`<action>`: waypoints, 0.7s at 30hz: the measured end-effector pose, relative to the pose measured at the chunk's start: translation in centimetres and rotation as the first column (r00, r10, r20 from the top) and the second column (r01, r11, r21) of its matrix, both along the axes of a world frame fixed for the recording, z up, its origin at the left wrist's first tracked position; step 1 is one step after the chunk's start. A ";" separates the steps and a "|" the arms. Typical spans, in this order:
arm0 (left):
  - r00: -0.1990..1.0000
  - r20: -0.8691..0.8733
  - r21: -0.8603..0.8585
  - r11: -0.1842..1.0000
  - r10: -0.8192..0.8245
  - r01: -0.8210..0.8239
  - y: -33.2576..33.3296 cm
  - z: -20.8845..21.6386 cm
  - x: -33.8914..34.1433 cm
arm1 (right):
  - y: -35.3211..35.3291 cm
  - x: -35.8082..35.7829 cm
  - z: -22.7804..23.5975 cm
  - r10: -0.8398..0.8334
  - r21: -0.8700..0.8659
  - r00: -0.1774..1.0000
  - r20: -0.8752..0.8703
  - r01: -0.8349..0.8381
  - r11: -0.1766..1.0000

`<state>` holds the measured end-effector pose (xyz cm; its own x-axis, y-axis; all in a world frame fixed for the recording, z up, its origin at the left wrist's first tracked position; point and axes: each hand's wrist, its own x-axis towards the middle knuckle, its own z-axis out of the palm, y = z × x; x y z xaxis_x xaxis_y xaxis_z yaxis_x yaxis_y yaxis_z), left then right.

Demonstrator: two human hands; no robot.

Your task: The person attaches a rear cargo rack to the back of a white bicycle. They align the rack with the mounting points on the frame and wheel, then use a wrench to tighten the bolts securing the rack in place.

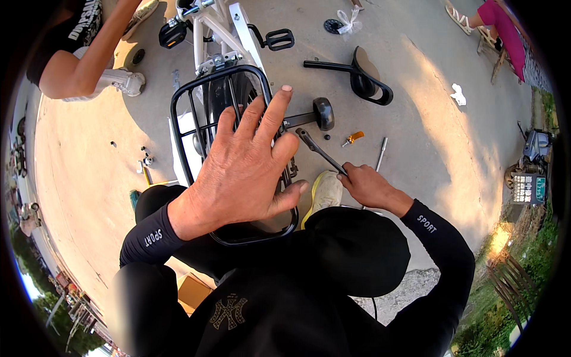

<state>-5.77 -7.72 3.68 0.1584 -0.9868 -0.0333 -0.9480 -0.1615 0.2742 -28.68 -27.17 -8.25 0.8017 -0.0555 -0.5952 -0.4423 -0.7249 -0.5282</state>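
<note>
My left hand [244, 160] is open, fingers spread, above the black rear rack [173, 110] of a small white bicycle [215, 31]. Whether it touches the rack I cannot tell. Closed around the handle of a ratchet wrench [324, 156] is my right hand [369, 184], to the right of the rack. The wrench head lies close to the bracket of a black training wheel [324, 114], which sticks out on the bicycle's right side. Much of the rear wheel [221, 98] and the axle area is hidden by the rack and my left hand.
A black saddle with its post [360, 77] lies on the concrete. Nearer are an orange piece with a metal end [354, 138] and a silver rod [382, 153]. Small hardware [147, 159] lies at left. Another person's arm [101, 71] is at upper left; someone sits at upper right.
</note>
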 end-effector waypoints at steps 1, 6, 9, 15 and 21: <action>1.000 0.001 -0.008 1.000 0.001 -0.001 -0.1 0.2 0.0 | 1.1 -1.1 -2.1 -0.159 0.104 0.987 -0.014 0.160 0.982; 0.996 0.092 0.008 1.000 -0.011 0.010 0.1 -0.2 0.1 | 6.6 -3.6 -10.7 -0.338 0.120 0.902 0.269 0.317 0.941; 0.993 0.111 0.047 0.999 -0.030 0.025 0.1 -0.3 0.0 | 9.0 -3.0 -13.0 -0.402 0.170 0.859 0.318 0.365 0.915; 0.999 0.046 0.017 1.000 -0.017 0.017 -0.1 0.0 -0.1 | 10.3 -3.2 -16.6 -0.349 0.092 0.844 0.406 0.342 0.935; 0.997 0.074 0.020 1.000 -0.018 0.017 -0.2 -0.2 0.0 | 11.5 -2.7 -20.3 -0.363 0.103 0.772 0.522 0.365 0.925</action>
<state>-5.77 -7.88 3.51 0.1437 -0.9887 -0.0415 -0.9683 -0.1492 0.2002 -31.39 -15.69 -28.58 0.9082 -0.4085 -0.0913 -0.3315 -0.5688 -0.7527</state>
